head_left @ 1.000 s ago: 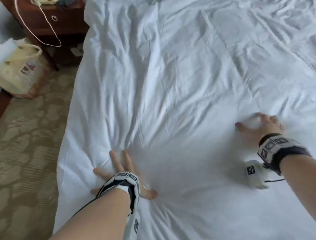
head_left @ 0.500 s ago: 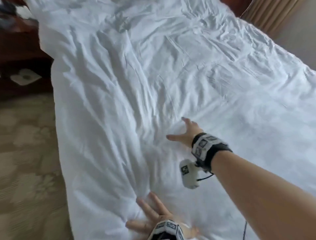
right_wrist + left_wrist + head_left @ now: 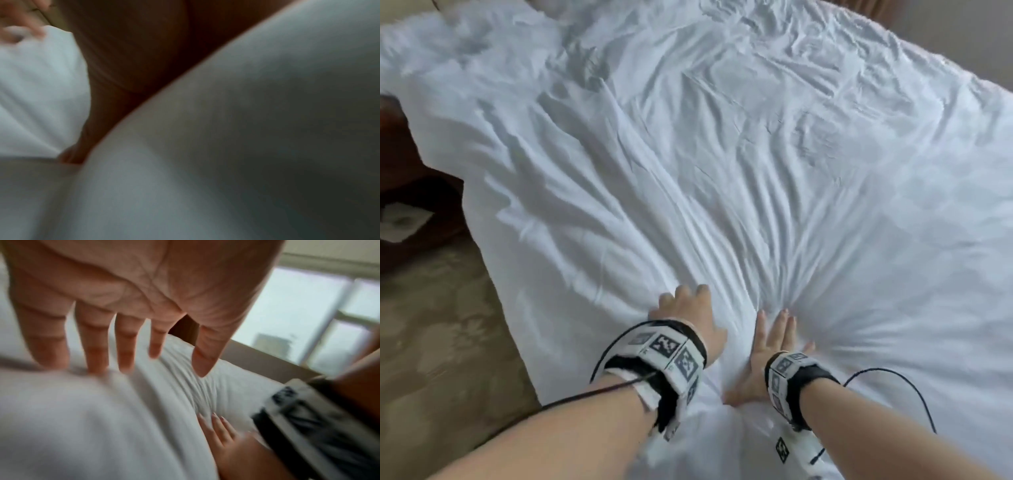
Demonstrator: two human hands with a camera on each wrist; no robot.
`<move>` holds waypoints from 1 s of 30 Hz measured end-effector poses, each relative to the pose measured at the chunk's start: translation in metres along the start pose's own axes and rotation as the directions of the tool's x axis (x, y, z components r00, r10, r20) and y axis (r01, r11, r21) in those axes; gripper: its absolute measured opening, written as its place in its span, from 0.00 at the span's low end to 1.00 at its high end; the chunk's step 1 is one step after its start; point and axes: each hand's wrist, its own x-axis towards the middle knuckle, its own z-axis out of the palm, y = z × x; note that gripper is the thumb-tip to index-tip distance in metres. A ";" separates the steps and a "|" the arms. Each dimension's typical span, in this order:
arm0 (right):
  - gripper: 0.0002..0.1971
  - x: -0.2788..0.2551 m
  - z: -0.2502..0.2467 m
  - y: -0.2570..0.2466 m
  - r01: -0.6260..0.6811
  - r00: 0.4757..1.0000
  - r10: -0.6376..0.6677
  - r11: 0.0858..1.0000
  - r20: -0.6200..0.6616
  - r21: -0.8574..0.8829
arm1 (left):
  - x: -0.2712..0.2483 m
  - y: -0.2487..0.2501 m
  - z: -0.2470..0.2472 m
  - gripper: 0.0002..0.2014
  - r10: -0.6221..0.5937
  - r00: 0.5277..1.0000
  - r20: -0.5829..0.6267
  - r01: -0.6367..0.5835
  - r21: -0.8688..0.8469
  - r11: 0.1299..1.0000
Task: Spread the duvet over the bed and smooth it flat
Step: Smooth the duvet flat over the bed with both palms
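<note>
Both hands lie on the wrinkled white fabric duvet (image 3: 739,178), side by side near its close edge. The left hand (image 3: 688,318) is spread palm-down, its fingers straight and slightly apart, holding nothing; from the left wrist view the fingertips (image 3: 96,363) touch the cloth while the palm sits a little above it. The right hand (image 3: 767,356) lies flat just beside it, fingers straight and close together, pressing into the cloth and gripping nothing. Where the right hand presses, the duvet dips, and long creases fan out from that hollow toward the far side. The right wrist view is mostly blurred pale cloth and dark shadow, so it adds little.

Each wrist carries a white-and-black band with square printed markers: one on the left wrist (image 3: 667,356), one on the right wrist (image 3: 787,380), each trailing a thin black cable.

The duvet covers the bed across nearly the whole head view, hanging over the left side down toward the beige patterned carpet (image 3: 431,342). Dark reddish-brown wooden furniture (image 3: 400,147) stands at the left edge, close to the duvet's side. A window (image 3: 298,313) shows beyond the bed in the left wrist view.
</note>
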 end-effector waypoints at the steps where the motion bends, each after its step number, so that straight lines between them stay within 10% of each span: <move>1: 0.84 0.005 0.002 0.000 -0.006 1.000 0.006 1.000 0.018 0.012 | 0.013 0.016 -0.012 0.30 0.084 0.996 -0.041 -0.081 0.069 0.994; 7: 0.46 0.042 0.028 0.006 0.045 0.921 0.029 0.983 -0.388 0.180 | 0.113 0.091 -0.017 0.37 0.270 0.946 0.182 -0.311 0.258 0.915; 11: 0.26 0.075 0.021 0.010 0.182 0.829 0.052 0.917 -0.558 0.355 | 0.171 0.025 -0.039 0.52 0.034 0.989 0.144 -0.077 0.302 0.950; 13: 0.29 0.086 -0.012 0.028 0.380 0.732 -0.032 0.849 -0.680 0.369 | 0.191 -0.031 -0.062 0.62 -0.120 0.993 0.020 0.110 0.272 0.956; 15: 0.32 0.087 -0.085 0.064 0.271 0.886 -0.131 0.925 -0.444 0.267 | 0.199 -0.081 -0.078 0.71 -0.206 0.971 -0.120 0.233 0.282 0.931; 17: 0.41 0.114 -0.163 0.106 0.296 0.923 -0.303 0.953 -0.236 -0.066 | 0.198 -0.115 -0.078 0.82 -0.318 0.937 -0.141 0.347 0.309 0.885; 21: 0.62 0.180 -0.294 0.133 -0.169 0.926 0.251 0.943 -0.282 0.285 | 0.206 -0.138 -0.063 0.86 -0.503 0.864 0.006 0.479 0.295 0.827; 26: 0.72 0.222 -0.286 -0.057 0.117 0.982 -0.075 0.961 -0.171 0.249 | 0.219 -0.132 -0.062 0.85 -0.567 0.821 0.065 0.530 0.281 0.800; 30: 0.70 0.195 -0.238 -0.214 0.350 0.931 -0.331 0.930 -0.153 0.114 | 0.233 -0.112 -0.129 0.59 -0.346 0.902 0.258 0.167 0.530 0.831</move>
